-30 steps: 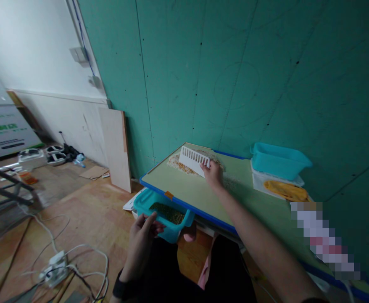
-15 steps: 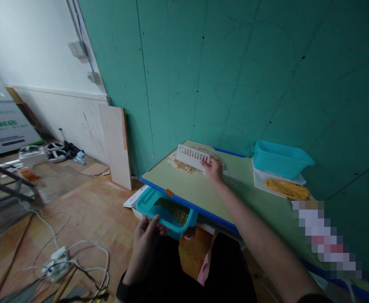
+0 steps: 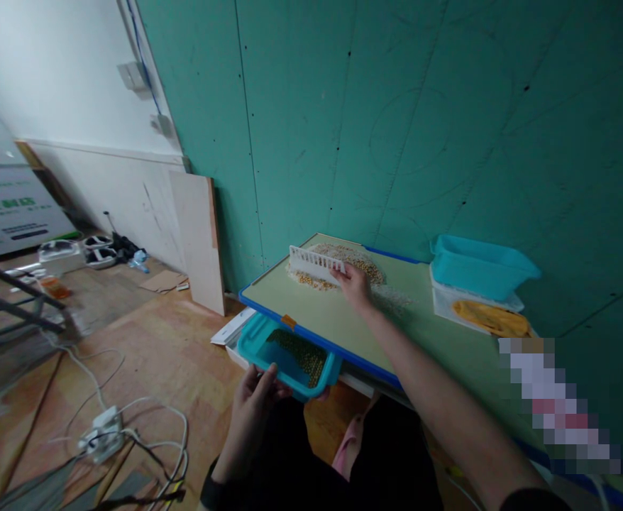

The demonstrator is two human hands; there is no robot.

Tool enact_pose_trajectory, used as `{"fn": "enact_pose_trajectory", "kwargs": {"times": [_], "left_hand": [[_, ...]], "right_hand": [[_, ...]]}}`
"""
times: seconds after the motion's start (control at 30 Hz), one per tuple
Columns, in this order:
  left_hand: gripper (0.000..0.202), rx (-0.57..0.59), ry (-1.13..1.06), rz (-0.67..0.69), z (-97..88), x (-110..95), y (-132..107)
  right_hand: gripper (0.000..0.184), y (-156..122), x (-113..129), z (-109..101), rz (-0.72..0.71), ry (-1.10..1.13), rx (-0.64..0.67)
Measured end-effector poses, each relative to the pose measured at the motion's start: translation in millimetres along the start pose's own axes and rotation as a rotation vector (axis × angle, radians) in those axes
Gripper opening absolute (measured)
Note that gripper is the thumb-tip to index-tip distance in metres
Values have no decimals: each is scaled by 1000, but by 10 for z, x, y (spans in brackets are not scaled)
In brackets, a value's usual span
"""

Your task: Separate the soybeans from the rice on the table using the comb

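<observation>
My right hand (image 3: 355,285) is closed on the right end of a white slotted plastic strip (image 3: 314,265). The strip stands on its long edge in a spread of mixed grains and beans (image 3: 362,264) on the pale green tabletop (image 3: 290,301). Grains lie both behind the strip and in front of it. Below the table's near edge, my left hand (image 3: 258,394) grips the near rim of a turquoise plastic basin (image 3: 277,358), thumb on top. Green beans (image 3: 311,355) cover part of the basin's floor.
At the table's right stand another turquoise basin (image 3: 479,266) and a yellow cloth-like item (image 3: 489,317) on a white tray (image 3: 442,301). A green wall (image 3: 301,142) rises behind. On the floor at left are a power strip (image 3: 103,433) with cables and a leaning board (image 3: 199,241).
My right hand has moved the white strip a little to the left across the grains, and more of the pile shows behind it. My left hand keeps its grip on the basin.
</observation>
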State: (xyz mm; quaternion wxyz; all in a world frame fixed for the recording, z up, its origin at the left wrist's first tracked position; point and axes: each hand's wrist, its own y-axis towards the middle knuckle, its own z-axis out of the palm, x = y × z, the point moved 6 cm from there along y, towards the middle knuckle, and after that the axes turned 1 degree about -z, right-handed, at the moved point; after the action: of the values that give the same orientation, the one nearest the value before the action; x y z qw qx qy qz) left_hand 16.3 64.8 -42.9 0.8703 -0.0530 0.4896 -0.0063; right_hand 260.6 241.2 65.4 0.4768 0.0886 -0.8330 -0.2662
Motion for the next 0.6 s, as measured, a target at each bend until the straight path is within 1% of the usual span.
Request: {"fn": "enact_pose_trajectory", "kwargs": {"times": [0.23, 0.37, 0.5, 0.6], "left_hand": [[30, -6, 115, 8, 33, 10, -70], [31, 6, 102, 2, 53, 28, -64], [31, 7, 80, 2, 34, 30, -30], [32, 5, 56, -5, 22, 1, -42]], "right_hand": [[17, -20, 1, 52, 4, -73, 21], [17, -27, -14, 37, -7, -50, 21], [21, -28, -15, 13, -22, -22, 14], [21, -22, -22, 35, 7, -12, 6]]}}
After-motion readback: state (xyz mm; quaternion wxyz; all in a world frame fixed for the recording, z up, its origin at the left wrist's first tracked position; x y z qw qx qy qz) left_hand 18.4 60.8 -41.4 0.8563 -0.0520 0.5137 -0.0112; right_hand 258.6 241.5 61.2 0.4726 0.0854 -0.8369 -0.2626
